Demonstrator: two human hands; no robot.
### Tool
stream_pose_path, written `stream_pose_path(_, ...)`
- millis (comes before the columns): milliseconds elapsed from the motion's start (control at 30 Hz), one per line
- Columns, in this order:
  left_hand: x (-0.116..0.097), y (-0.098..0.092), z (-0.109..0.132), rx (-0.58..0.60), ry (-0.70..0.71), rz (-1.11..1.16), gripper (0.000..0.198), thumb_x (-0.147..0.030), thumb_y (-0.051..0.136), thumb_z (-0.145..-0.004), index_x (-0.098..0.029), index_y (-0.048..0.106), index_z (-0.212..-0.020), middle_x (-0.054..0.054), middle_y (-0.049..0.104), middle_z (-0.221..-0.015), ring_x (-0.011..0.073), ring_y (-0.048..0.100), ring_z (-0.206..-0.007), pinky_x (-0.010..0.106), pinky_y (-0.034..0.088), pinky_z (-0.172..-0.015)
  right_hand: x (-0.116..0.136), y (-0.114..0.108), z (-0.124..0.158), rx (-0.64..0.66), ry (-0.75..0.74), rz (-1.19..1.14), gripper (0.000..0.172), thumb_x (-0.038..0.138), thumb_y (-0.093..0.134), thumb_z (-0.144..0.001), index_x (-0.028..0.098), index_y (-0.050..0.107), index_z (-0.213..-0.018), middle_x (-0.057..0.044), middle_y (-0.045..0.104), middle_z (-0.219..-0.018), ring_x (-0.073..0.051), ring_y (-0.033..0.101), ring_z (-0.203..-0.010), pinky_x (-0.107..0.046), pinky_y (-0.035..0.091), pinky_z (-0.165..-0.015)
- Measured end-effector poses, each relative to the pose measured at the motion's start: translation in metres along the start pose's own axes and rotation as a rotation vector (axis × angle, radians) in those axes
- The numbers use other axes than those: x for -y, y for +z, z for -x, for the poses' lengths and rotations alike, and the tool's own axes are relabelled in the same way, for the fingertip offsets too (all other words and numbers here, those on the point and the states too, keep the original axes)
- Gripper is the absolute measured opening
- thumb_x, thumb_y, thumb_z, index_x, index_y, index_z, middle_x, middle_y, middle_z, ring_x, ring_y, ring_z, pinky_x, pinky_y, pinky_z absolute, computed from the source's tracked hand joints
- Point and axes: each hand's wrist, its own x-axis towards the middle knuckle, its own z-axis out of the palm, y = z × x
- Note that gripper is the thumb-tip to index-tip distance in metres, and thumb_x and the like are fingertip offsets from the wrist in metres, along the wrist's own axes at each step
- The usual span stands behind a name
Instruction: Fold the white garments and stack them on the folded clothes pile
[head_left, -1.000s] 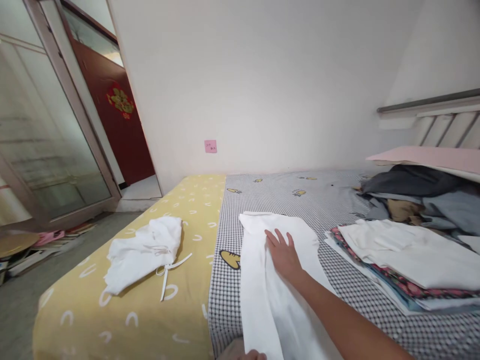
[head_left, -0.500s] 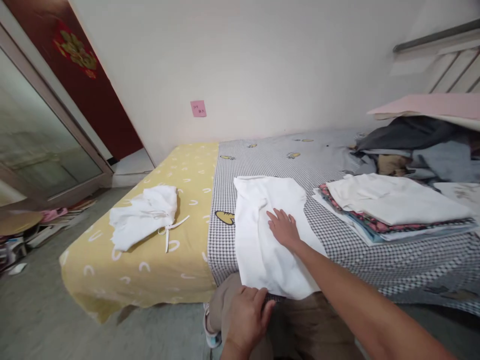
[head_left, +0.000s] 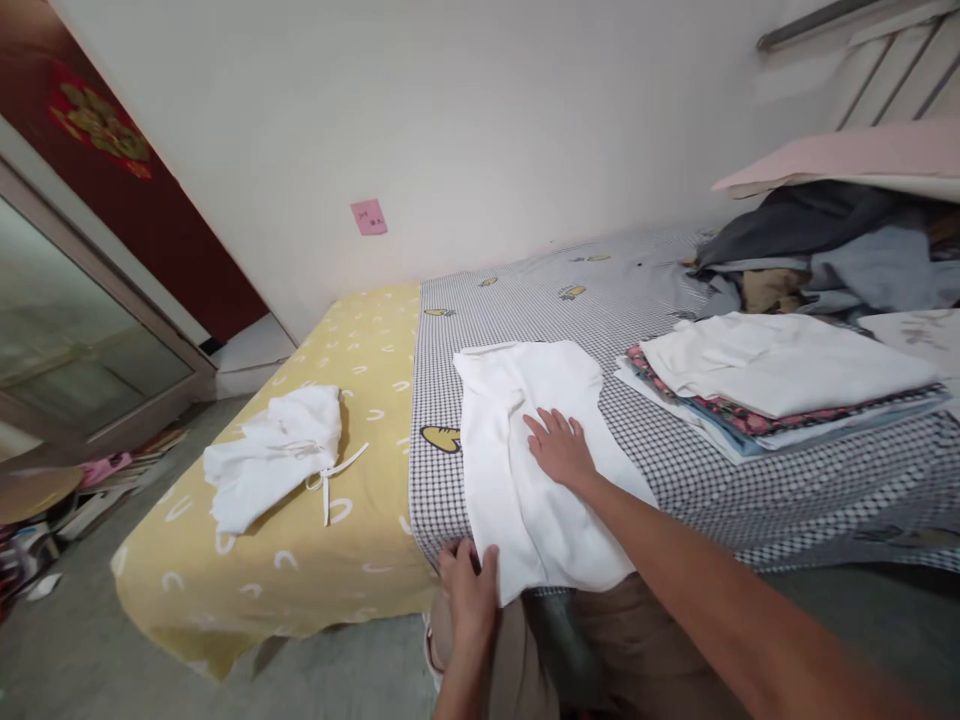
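Observation:
A white shirt lies on the bed with its left side folded inward and its lower edge at the bed's front. My right hand rests flat on the upper middle of the shirt, fingers spread. At the shirt's lower left edge is my left hand, its thumb and fingers apart, the thumb close against the cloth. Whether its fingertips touch the shirt, I cannot tell. Farther left, a bunched white garment with tie strings lies on the yellow part of the bedspread.
Right of the shirt stands a stack of folded clothes, a white one on top. Behind it is a heap of dark and grey clothes under a pink board. The bed's front edge borders my knees. A pink note is on the wall.
My left hand has moved from the shirt's bottom edge to its lower left side, a little up and left. The right hand stays on the shirt. The view has tilted slightly.

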Motion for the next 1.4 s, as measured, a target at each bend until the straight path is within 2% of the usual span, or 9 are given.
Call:
stream_pose_path(200, -0.007, -0.013, 0.008, -0.003, -0.098, 0.185, 0.046, -0.057, 0.048, -0.086, -0.028, 0.024, -0.059, -0.007, 0.029, -0.055, 0.0138, 0.035, -0.055, 0.028, 0.035, -0.056, 0.001, 0.003, -0.001, -0.004, -0.012, -0.001, 0.054, 0.035, 0.033, -0.104, 0.028, 0.044, -0.156, -0.007, 0.038, -0.165, -0.031, 0.031, -0.152, -0.056, 0.022, -0.120)
stream_pose_path(367, 0.032, -0.009, 0.005, 0.015, -0.092, 0.024, 0.041, -0.054, 0.051, -0.086, -0.028, 0.033, -0.060, -0.007, 0.039, -0.052, 0.0160, 0.044, -0.052, 0.031, 0.039, -0.057, 0.004, 0.002, 0.002, -0.080, -0.040, 0.014, 0.053, 0.032, 0.034, -0.103, 0.026, 0.048, -0.154, -0.008, 0.042, -0.162, -0.033, 0.035, -0.150, -0.057, 0.024, -0.120)
stream_pose_path(500, 0.035, -0.017, -0.011, -0.256, 0.135, -0.256, 0.018, -0.036, 0.048, -0.094, -0.024, 0.061, -0.093, 0.011, 0.070, -0.099, 0.0270, 0.068, -0.084, 0.041, 0.053, -0.070, 0.005, 0.005, 0.001, -0.106, -0.044, 0.011, 0.052, 0.031, 0.036, -0.102, 0.027, 0.050, -0.152, -0.008, 0.045, -0.161, -0.033, 0.037, -0.149, -0.057, 0.025, -0.119)
stream_pose_path(633, -0.029, -0.022, -0.051, -0.425, 0.559, -0.422, 0.040, -0.017, 0.048, -0.094, -0.022, 0.061, -0.131, 0.020, 0.053, -0.149, 0.0344, 0.052, -0.137, 0.062, 0.043, -0.110, 0.005, 0.006, 0.001, -0.102, -0.032, 0.008, 0.052, 0.030, 0.038, -0.102, 0.028, 0.051, -0.152, -0.007, 0.044, -0.161, -0.032, 0.037, -0.149, -0.057, 0.025, -0.120)
stream_pose_path(800, -0.092, 0.026, -0.130, -0.238, 0.778, -0.541, 0.066, -0.001, 0.034, -0.091, -0.019, 0.043, -0.153, 0.016, 0.041, -0.162, 0.0276, 0.034, -0.153, 0.063, 0.026, -0.124, 0.007, 0.006, 0.000, -0.114, -0.037, 0.021, 0.052, 0.028, 0.039, -0.101, 0.030, 0.052, -0.151, -0.006, 0.046, -0.160, -0.032, 0.038, -0.149, -0.058, 0.026, -0.120)
stream_pose_path(933, -0.074, 0.071, -0.175, -0.009, 0.752, -0.597, 0.061, -0.003, 0.037, -0.090, -0.016, 0.051, -0.148, 0.014, 0.053, -0.154, 0.0265, 0.047, -0.145, 0.054, 0.040, -0.119, 0.003, 0.017, 0.002, -0.113, -0.038, -0.017, 0.054, 0.029, 0.040, -0.098, 0.031, 0.053, -0.150, -0.007, 0.047, -0.159, -0.033, 0.039, -0.149, -0.060, 0.026, -0.121)
stream_pose_path(1033, -0.057, 0.088, -0.182, -0.045, 0.684, -0.570, 0.055, -0.012, 0.040, -0.096, -0.022, 0.051, -0.149, 0.013, 0.053, -0.155, 0.0270, 0.047, -0.145, 0.053, 0.042, -0.117, -0.008, 0.024, -0.006, -0.072, -0.032, -0.129, 0.052, 0.031, 0.044, -0.095, 0.035, 0.059, -0.145, -0.004, 0.048, -0.159, -0.033, 0.038, -0.149, -0.062, 0.026, -0.120)
stream_pose_path(1200, -0.058, 0.093, -0.174, -0.113, 0.642, -0.525, 0.052, -0.024, 0.048, -0.098, -0.032, 0.050, -0.149, 0.012, 0.052, -0.156, 0.0293, 0.047, -0.145, 0.057, 0.039, -0.118, -0.019, -0.003, -0.076, -0.050, 0.103, -0.599, 0.046, 0.027, 0.036, -0.093, 0.028, 0.073, -0.120, -0.008, 0.070, -0.129, -0.025, 0.065, -0.118, -0.044, 0.049, -0.103)
stream_pose_path(1400, -0.065, 0.094, -0.170, -0.141, 0.592, -0.502, 0.055, -0.041, 0.055, -0.097, -0.036, 0.046, -0.151, 0.009, 0.048, -0.158, 0.0294, 0.045, -0.147, 0.058, 0.038, -0.119, 0.026, -0.037, -0.201, 0.004, 0.136, -0.646, 0.044, 0.035, 0.043, -0.097, 0.020, 0.060, -0.135, -0.014, 0.055, -0.144, -0.021, 0.064, -0.114, -0.036, 0.047, -0.101)
